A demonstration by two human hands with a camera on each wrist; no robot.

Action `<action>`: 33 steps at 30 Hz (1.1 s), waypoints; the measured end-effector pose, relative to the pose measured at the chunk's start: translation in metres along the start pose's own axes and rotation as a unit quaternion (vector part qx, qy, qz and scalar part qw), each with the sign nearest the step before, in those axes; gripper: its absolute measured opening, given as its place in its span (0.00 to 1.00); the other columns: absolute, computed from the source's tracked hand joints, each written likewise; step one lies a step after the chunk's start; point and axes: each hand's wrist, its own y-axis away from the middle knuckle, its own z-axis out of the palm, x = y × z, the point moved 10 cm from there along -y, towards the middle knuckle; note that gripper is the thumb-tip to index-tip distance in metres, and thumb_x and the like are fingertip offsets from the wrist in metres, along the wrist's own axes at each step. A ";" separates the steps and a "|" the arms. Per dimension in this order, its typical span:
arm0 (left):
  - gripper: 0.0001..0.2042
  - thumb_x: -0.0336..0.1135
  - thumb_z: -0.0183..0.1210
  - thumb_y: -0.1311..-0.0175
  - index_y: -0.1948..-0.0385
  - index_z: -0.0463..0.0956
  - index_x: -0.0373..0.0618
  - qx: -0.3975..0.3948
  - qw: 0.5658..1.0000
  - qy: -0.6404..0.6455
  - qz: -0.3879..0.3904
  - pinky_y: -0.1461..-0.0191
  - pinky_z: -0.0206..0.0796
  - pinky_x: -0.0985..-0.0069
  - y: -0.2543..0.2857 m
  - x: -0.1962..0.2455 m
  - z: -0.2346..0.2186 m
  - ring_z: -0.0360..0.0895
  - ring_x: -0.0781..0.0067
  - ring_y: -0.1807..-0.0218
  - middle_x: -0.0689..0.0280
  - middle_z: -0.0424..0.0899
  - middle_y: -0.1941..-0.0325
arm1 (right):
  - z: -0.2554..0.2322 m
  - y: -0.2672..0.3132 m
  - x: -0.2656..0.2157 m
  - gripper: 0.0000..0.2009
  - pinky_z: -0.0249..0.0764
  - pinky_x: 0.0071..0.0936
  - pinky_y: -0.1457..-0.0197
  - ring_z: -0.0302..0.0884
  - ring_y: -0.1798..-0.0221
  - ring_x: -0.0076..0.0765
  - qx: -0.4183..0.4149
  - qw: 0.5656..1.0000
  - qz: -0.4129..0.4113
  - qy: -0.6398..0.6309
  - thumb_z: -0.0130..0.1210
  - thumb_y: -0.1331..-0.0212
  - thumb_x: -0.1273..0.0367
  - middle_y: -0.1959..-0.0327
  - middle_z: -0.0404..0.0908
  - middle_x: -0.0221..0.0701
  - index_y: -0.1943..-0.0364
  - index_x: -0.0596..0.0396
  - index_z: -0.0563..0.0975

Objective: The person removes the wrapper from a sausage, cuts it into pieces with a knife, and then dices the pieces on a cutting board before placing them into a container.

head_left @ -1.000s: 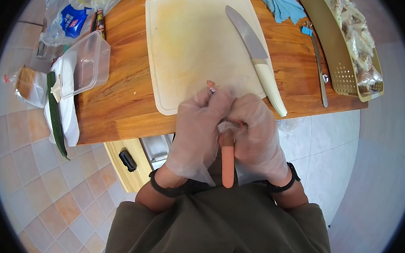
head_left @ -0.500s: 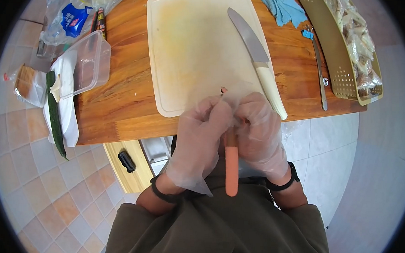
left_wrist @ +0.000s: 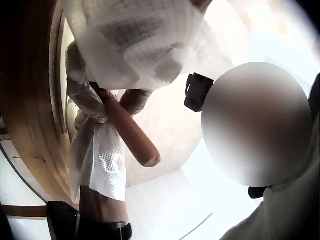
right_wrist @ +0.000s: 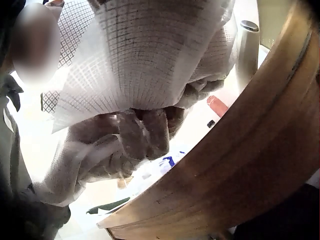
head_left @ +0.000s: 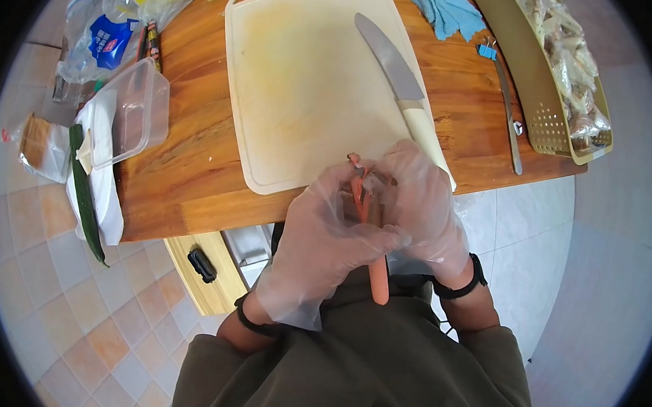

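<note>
Both hands wear clear, loose plastic gloves and work close together at the table's front edge. My left hand (head_left: 309, 226) grips a sausage (head_left: 379, 282), its thumb lying across the middle. On the other side my right hand (head_left: 426, 205) holds the sausage's upper part, with fingers curled toward it. A torn strip of reddish wrapper (head_left: 357, 187) with a crimped end stands up between the hands. The sausage's smooth pink lower end points down toward the body. In the left wrist view the sausage (left_wrist: 131, 132) sticks out below the gloves. The right wrist view shows mostly gloved fingers (right_wrist: 157, 134).
Beyond the hands lies a cream cutting board (head_left: 314, 108) with a knife (head_left: 388, 60) along its right side. On the left are a cucumber (head_left: 84, 194) and a clear plastic box (head_left: 141, 114). A perforated basket (head_left: 533, 75) of wrapped items and a blue cloth (head_left: 445, 6) are on the right.
The hands have shifted slightly, and the left thumb now crosses the sausage lower down. The torn wrapper strip shows more between the hands. Less of the pink lower end shows.
</note>
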 end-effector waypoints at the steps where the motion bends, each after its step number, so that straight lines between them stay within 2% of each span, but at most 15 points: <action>1: 0.35 0.20 0.73 0.46 0.34 0.69 0.34 -0.001 1.000 -0.001 0.000 0.41 0.76 0.72 -0.001 0.000 0.000 0.81 0.74 0.45 0.63 0.82 0.46 | 0.000 -0.001 -0.001 0.14 0.73 0.39 0.67 0.76 0.67 0.45 -0.008 1.000 -0.005 0.002 0.70 0.48 0.72 0.67 0.76 0.33 0.54 0.51 0.85; 7: 0.32 0.20 0.71 0.43 0.35 0.69 0.35 -0.024 0.999 -0.033 -0.010 0.41 0.75 0.73 -0.004 -0.008 0.000 0.80 0.74 0.45 0.62 0.82 0.46 | -0.003 -0.003 -0.005 0.15 0.72 0.36 0.66 0.75 0.67 0.42 0.013 0.998 -0.040 0.037 0.68 0.47 0.76 0.67 0.75 0.32 0.54 0.50 0.86; 9: 0.34 0.18 0.68 0.41 0.31 0.67 0.34 -0.047 0.991 -0.123 0.007 0.41 0.75 0.73 -0.005 -0.006 0.000 0.80 0.72 0.45 0.61 0.81 0.44 | -0.006 -0.004 -0.006 0.13 0.73 0.35 0.66 0.75 0.67 0.41 0.017 0.999 -0.029 0.019 0.67 0.46 0.77 0.66 0.75 0.33 0.55 0.51 0.85; 10: 0.34 0.18 0.68 0.41 0.31 0.67 0.34 -0.048 0.991 -0.123 0.010 0.41 0.75 0.73 -0.004 -0.003 0.006 0.80 0.72 0.45 0.61 0.81 0.44 | -0.008 -0.005 -0.006 0.12 0.73 0.35 0.65 0.75 0.67 0.40 0.019 1.000 -0.020 0.001 0.66 0.45 0.78 0.66 0.74 0.33 0.56 0.53 0.83; 11: 0.35 0.17 0.67 0.40 0.28 0.64 0.33 -0.035 0.999 -0.012 0.015 0.42 0.75 0.73 -0.001 0.002 0.012 0.80 0.70 0.45 0.60 0.81 0.43 | -0.011 -0.006 -0.009 0.12 0.73 0.35 0.65 0.75 0.67 0.40 0.020 1.000 -0.023 0.002 0.66 0.45 0.78 0.66 0.74 0.33 0.56 0.53 0.83; 12: 0.37 0.16 0.65 0.39 0.25 0.62 0.33 -0.021 0.995 0.099 0.019 0.42 0.75 0.73 0.001 0.005 0.014 0.80 0.69 0.45 0.60 0.81 0.42 | -0.014 -0.006 0.000 0.10 0.76 0.34 0.63 0.78 0.66 0.41 0.016 0.998 0.040 -0.038 0.65 0.41 0.76 0.64 0.77 0.36 0.56 0.55 0.83; 13: 0.37 0.16 0.65 0.39 0.25 0.62 0.33 -0.021 0.995 0.100 0.020 0.42 0.75 0.73 0.001 0.005 0.012 0.80 0.69 0.45 0.60 0.81 0.42 | -0.014 -0.003 0.011 0.08 0.78 0.34 0.62 0.82 0.64 0.43 0.011 0.992 0.102 -0.079 0.65 0.37 0.75 0.62 0.80 0.38 0.55 0.57 0.82; 15: 0.41 0.13 0.62 0.39 0.21 0.56 0.36 -0.022 0.996 0.087 -0.025 0.44 0.76 0.74 0.000 -0.007 0.003 0.80 0.68 0.45 0.59 0.80 0.40 | -0.016 0.002 0.018 0.07 0.78 0.33 0.60 0.82 0.63 0.42 0.019 0.983 0.124 -0.132 0.64 0.36 0.76 0.62 0.79 0.39 0.56 0.57 0.80; 17: 0.39 0.13 0.62 0.38 0.21 0.59 0.36 -0.015 0.997 0.055 -0.043 0.45 0.76 0.75 0.000 -0.010 -0.002 0.81 0.70 0.45 0.59 0.80 0.38 | -0.018 0.008 0.020 0.06 0.78 0.32 0.59 0.83 0.62 0.41 0.025 0.972 0.145 -0.186 0.63 0.35 0.77 0.62 0.79 0.40 0.57 0.58 0.78; 19: 0.38 0.12 0.61 0.37 0.22 0.61 0.37 -0.008 0.998 0.024 -0.063 0.45 0.76 0.75 0.001 -0.014 -0.003 0.81 0.71 0.44 0.59 0.80 0.37 | -0.016 0.016 0.023 0.09 0.78 0.34 0.60 0.81 0.61 0.41 0.028 0.928 0.198 -0.316 0.62 0.36 0.80 0.61 0.79 0.40 0.57 0.58 0.75; 20: 0.35 0.14 0.63 0.38 0.25 0.66 0.36 -0.001 0.999 0.010 -0.046 0.49 0.76 0.75 0.002 -0.010 -0.001 0.82 0.73 0.50 0.60 0.82 0.42 | -0.015 0.018 0.027 0.09 0.78 0.34 0.60 0.81 0.61 0.41 0.025 0.928 0.196 -0.316 0.62 0.36 0.80 0.61 0.79 0.40 0.57 0.58 0.75; 22: 0.33 0.16 0.65 0.39 0.28 0.70 0.35 0.009 1.000 -0.002 -0.029 0.53 0.76 0.75 0.002 -0.007 -0.003 0.83 0.74 0.56 0.61 0.84 0.46 | -0.025 0.017 0.016 0.11 0.77 0.34 0.61 0.80 0.61 0.40 0.046 0.964 0.075 -0.251 0.63 0.38 0.82 0.62 0.78 0.38 0.55 0.57 0.75; 28: 0.27 0.19 0.65 0.33 0.31 0.74 0.35 -0.011 1.000 0.005 0.018 0.53 0.74 0.78 0.005 0.002 0.003 0.80 0.79 0.56 0.64 0.85 0.49 | -0.030 0.011 0.006 0.16 0.74 0.33 0.60 0.76 0.61 0.37 0.006 0.985 0.032 -0.167 0.72 0.44 0.79 0.61 0.77 0.34 0.55 0.52 0.77; 31: 0.27 0.19 0.64 0.32 0.30 0.73 0.35 -0.034 0.999 0.012 0.020 0.53 0.75 0.79 0.003 -0.004 0.000 0.79 0.80 0.57 0.66 0.85 0.50 | -0.025 0.015 0.012 0.17 0.74 0.34 0.58 0.75 0.59 0.39 0.005 0.980 0.046 -0.196 0.75 0.48 0.77 0.60 0.77 0.33 0.57 0.51 0.78; 33: 0.28 0.19 0.63 0.32 0.28 0.72 0.36 -0.047 0.989 -0.125 0.058 0.54 0.74 0.79 0.004 0.001 0.001 0.78 0.80 0.58 0.67 0.84 0.50 | -0.029 0.011 0.003 0.16 0.75 0.35 0.55 0.75 0.57 0.39 -0.013 0.989 0.034 -0.143 0.74 0.49 0.79 0.59 0.75 0.33 0.61 0.52 0.77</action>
